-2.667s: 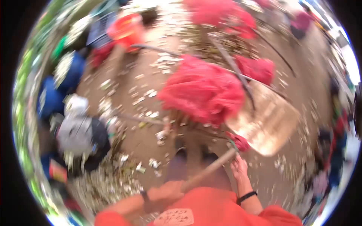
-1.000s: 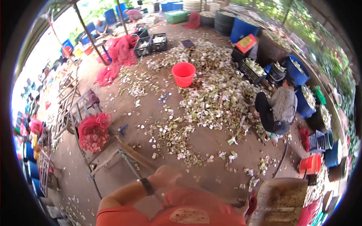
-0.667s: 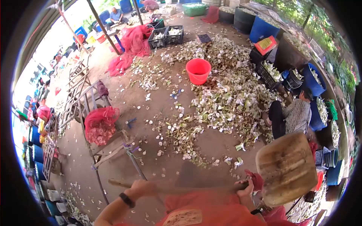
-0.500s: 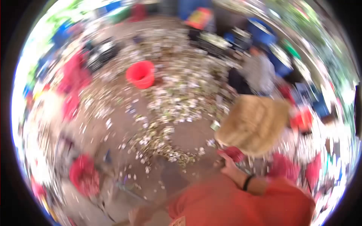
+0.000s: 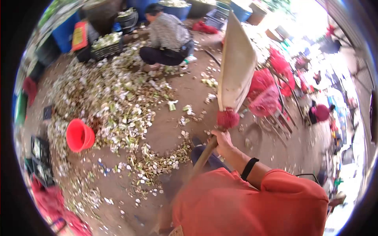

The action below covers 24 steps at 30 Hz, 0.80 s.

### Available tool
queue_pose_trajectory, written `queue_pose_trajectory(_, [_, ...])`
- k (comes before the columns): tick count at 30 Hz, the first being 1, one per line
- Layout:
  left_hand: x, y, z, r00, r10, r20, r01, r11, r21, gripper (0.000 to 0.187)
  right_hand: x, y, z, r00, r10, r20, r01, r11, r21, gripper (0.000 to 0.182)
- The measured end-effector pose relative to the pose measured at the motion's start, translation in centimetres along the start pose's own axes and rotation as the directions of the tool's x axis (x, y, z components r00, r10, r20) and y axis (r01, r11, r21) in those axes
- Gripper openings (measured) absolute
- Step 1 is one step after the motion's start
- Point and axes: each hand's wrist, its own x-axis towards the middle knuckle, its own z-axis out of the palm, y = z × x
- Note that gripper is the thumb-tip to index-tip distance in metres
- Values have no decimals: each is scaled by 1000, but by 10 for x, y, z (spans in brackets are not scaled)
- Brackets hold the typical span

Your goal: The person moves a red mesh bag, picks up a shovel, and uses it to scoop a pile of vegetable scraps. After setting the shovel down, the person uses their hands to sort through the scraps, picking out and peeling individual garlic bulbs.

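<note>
My right hand (image 5: 223, 142), with a black band on its wrist, is closed round the wooden handle (image 5: 204, 157) of a long tool. Just beyond the hand, red material (image 5: 227, 118) wraps the neck of the tool, and its broad pale blade (image 5: 236, 63) points up and away. My left hand (image 5: 164, 220) is a blurred shape low in the view, near the handle's lower part; its fingers cannot be made out. Pale and green vegetable scraps (image 5: 114, 102) lie heaped on the floor to the left, with a red bucket (image 5: 80, 135) beside them.
Another person (image 5: 169, 37) squats beyond the heap, near a black crate of scraps (image 5: 107, 45). Blue barrels (image 5: 67, 31) line the back. Pink-red net bags (image 5: 265, 96) rest by a metal frame (image 5: 281, 122) at right. Dark crates (image 5: 41, 159) stand at left.
The view has swung right, so the heap and bucket appear farther left. The tool's blade has risen and now stands nearly upright, seen narrower. My right hand still grips the handle.
</note>
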Motion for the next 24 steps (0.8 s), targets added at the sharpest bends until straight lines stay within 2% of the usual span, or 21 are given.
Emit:
queue_pose_trajectory(1, [10, 5, -11, 999, 35, 32, -36, 999, 24, 32, -15, -12, 2, 993, -107, 46, 105, 993, 55, 35])
queue_pose_trajectory(2, [24, 30, -30, 999, -1, 44, 3, 999, -53, 32, -28, -23, 1, 993, -118, 6, 117, 990, 82, 35])
queue_pose_trajectory(3, [35, 47, -43, 998, -38, 57, 45, 991, -130, 33, -40, -36, 0, 974, -192, 120, 185, 980, 69, 36])
queue_pose_trajectory(4, [45, 49, -50, 997, -6, 78, 14, 994, -107, 33, -49, -49, -2, 935, -264, 235, 257, 964, 61, 36])
queue_pose_trajectory(5, [54, 53, -52, 987, 116, 108, -106, 990, -96, 30, -58, -62, -4, 937, -283, 204, 273, 959, 77, 36])
queue_pose_trajectory(6, [63, 60, -53, 965, 228, 130, -216, 972, -95, 28, -64, -75, -4, 875, -327, 357, 252, 937, 240, 38])
queue_pose_trajectory(7, [70, 74, -56, 962, 238, 132, -228, 970, -90, 28, -64, -85, -3, 778, -382, 499, 195, 901, 387, 41])
queue_pose_trajectory(8, [73, 91, -61, 951, 237, 200, -166, 934, -318, 23, -60, -90, 0, 777, -386, 497, 193, 898, 395, 41])
queue_pose_trajectory(9, [76, 102, -65, 934, 246, 260, -78, 849, -522, 18, -55, -95, 5, 726, -325, 606, -17, 873, 488, 45])
queue_pose_trajectory(10, [80, 105, -70, 937, 241, 252, -84, 857, -508, 18, -49, -97, 11, 646, -287, 707, -236, 806, 543, 50])
queue_pose_trajectory(11, [85, 106, -78, 933, 252, 255, -105, 871, -479, 18, -40, -93, 14, 613, -183, 768, -386, 779, 494, 55])
queue_pose_trajectory(12, [90, 107, -84, 928, 266, 261, -126, 883, -452, 18, -34, -88, 16, 614, -201, 763, -387, 766, 514, 55])
queue_pose_trajectory(14, [102, 112, -89, 927, 289, 239, -167, 888, -429, 17, -21, -89, 35, 657, -246, 713, -293, 787, 542, 57])
queue_pose_trajectory(18, [116, 117, -88, 927, 314, 207, -210, 888, -409, 16, -12, -120, 54, 599, -292, 746, -179, 859, 480, 60])
queue_pose_trajectory(19, [117, 115, -87, 923, 319, 213, -216, 891, -398, 15, -11, -127, 59, 551, -344, 760, -164, 849, 503, 57])
queue_pose_trajectory(23, [133, 116, -78, 911, 359, 205, -262, 885, -384, 14, -4, -147, 69, 558, -385, 735, -120, 839, 530, 54])
queue_pose_trajectory(24, [131, 112, -74, 916, 352, 194, -259, 886, -385, 14, -2, -148, 68, 567, -414, 712, -31, 853, 521, 55])
